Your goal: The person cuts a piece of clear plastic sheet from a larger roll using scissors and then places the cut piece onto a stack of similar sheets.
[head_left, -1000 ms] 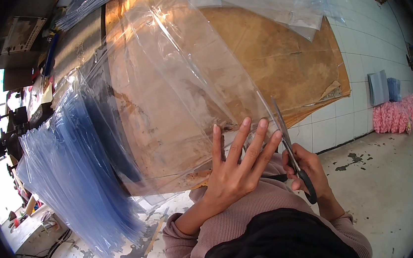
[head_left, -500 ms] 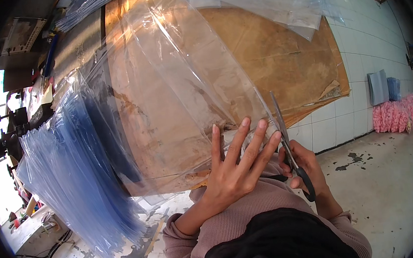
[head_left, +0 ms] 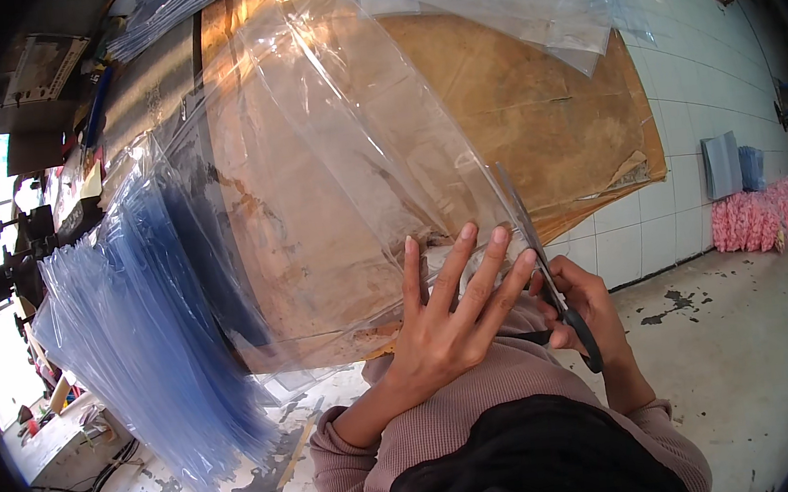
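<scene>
- Left hand (head_left: 444, 322): at 6 o'clock in the head view, fingers spread wide and pressed flat on the near edge of the clear plastic sheet (head_left: 341, 185), pinning it to the counter (head_left: 534, 128)
- Right hand (head_left: 590, 308): at 5 o'clock, just beside the left, fingers curled through the handles of the scissors (head_left: 548, 269); blades point toward 12 o'clock along the sheet's right edge; how far the blades are parted, cannot tell
- Clear plastic sheet: large, wrinkled, running from the left hand up toward 11 o'clock over worn brown counter covering
- Stack of bluish clear sheets (head_left: 137, 337): at 9 o'clock, hanging off the counter's left side
- Pink bundles (head_left: 761, 215): at 3 o'clock, on the floor against a white tiled wall, well apart
- Step judged: a cut up the sheet's right edge, under way
- Next move calls for: the sheet kept taut under the left palm, blades fed straight along the edge
</scene>
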### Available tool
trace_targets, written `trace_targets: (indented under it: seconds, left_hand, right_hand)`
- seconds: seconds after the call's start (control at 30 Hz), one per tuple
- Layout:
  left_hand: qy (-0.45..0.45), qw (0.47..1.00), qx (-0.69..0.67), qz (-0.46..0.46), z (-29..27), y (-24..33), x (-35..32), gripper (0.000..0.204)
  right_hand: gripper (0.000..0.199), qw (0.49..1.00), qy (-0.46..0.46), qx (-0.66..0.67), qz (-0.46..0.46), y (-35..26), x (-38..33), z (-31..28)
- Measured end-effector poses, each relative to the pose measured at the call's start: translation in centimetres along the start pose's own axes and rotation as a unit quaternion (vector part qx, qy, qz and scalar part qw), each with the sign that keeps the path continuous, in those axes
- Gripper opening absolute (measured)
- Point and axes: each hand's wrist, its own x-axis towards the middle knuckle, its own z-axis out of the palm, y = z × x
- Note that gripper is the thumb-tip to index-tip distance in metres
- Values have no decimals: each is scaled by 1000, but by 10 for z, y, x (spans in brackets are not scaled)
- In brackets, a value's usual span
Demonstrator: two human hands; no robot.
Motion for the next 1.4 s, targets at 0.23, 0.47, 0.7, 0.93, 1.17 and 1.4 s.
trace_targets:
  seconds: [0.23,0.47,0.7,0.93,1.17,1.4]
  left_hand:
    - [-1,1000,-7,-7,-1,1,0,49]
    - [16,1000,5,-3,3,1,0,48]
    - [11,1000,-3,4,1,0,-1,48]
    - [9,1000,-8,3,0,0,-1,48]
    - [19,1000,-25,-3,-1,0,-1,47]
    - [35,999,-11,1,-3,0,3,43]
  right_hand:
    - [72,1000,-18,-19,0,3,0,-5]
    - [70,1000,-2,-20,0,2,-1,-4]
    - [68,1000,-18,0,-13,-1,4,-2]
    - [65,998,-20,-58,-25,2,3,-7]
    - [66,999,-15,-47,-14,-1,-2,-6]
    - [63,999,-23,-26,-26,-2,-1,2]
